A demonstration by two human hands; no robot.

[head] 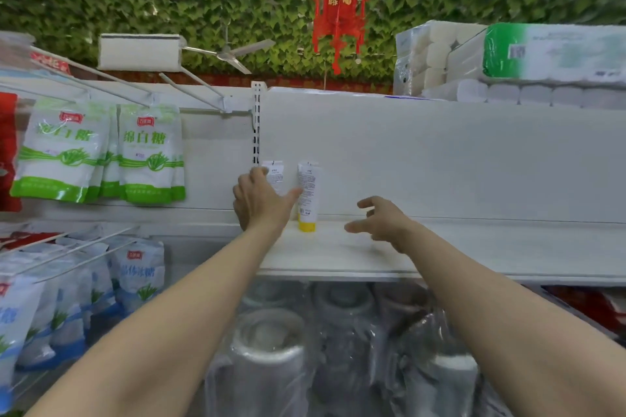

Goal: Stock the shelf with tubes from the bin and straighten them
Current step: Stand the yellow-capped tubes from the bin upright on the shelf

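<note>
- Step in hand, as I judge it: straightening, not fetching. Two tubes already stand on the flat white metal shelf board (474,247), and both hands are up at them. The bin is not in view
- Where the tubes are: the white plastic squeeze tube with the yellow cap (307,193) stands upright on its cap, close against the white back panel (440,152). Just to its left stands a second white squeeze tube with a printed label (276,174), with only its top end showing above the hand in front of it
- The left hand (261,201) covers most of that second tube, with its back to the camera. Its fingers (255,174) reach up by the tube's left edge, and its thumb stretches right until the tip meets the side of the yellow-capped tube. Whether the fingers close round the hidden tube or only steady it, I cannot tell
- The right hand (379,218) hovers above the shelf board, to the right of the yellow-capped tube and apart from it. Its fingers are spread and loosely bent, and it holds nothing
- Next move, in my view: bring the right hand in to the yellow-capped tube's free side, so both tubes can be squared up side by side with labels facing out
- Risk: these tubes balance on narrow caps, so a sideways nudge from the thumb could topple one
</note>
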